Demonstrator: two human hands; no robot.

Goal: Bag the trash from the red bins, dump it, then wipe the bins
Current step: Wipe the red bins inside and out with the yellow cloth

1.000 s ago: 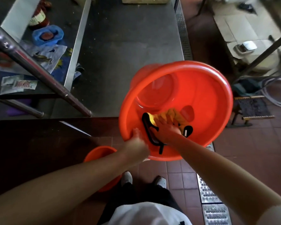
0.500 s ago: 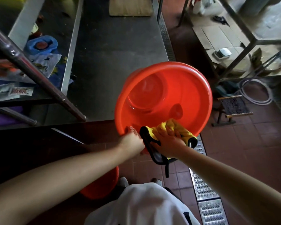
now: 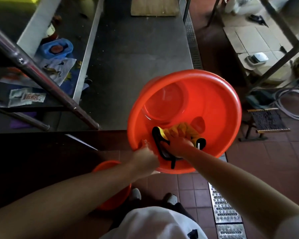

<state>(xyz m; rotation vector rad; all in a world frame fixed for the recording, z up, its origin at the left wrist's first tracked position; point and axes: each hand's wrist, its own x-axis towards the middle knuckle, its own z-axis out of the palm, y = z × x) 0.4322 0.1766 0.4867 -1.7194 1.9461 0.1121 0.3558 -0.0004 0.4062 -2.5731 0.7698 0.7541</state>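
Red plastic fills the middle of the view: a person tilts a round red bin [image 3: 214, 107] toward the head camera, its open mouth facing up and its base turned toward a stainless steel table [image 3: 136, 66]. The left hand [image 3: 145, 157] grips the bin's near rim, fingers curled over the edge. The right hand [image 3: 178, 145] reaches inside and presses a yellow cloth with black trim [image 3: 181, 131] against the lower inner wall, fingers wrapped over the bunched fabric; a black strip of the cloth hangs down past the rim. A second red bin [image 3: 110, 169] stands on the brown tiled floor [image 3: 274, 161] under the left forearm, mostly hidden by it. A metal floor drain grate [image 3: 224, 211] runs along the tiles to the right of the person's feet. On the shelf to the left lie a blue container [image 3: 57, 49] and scattered paper packets [image 3: 27, 98].
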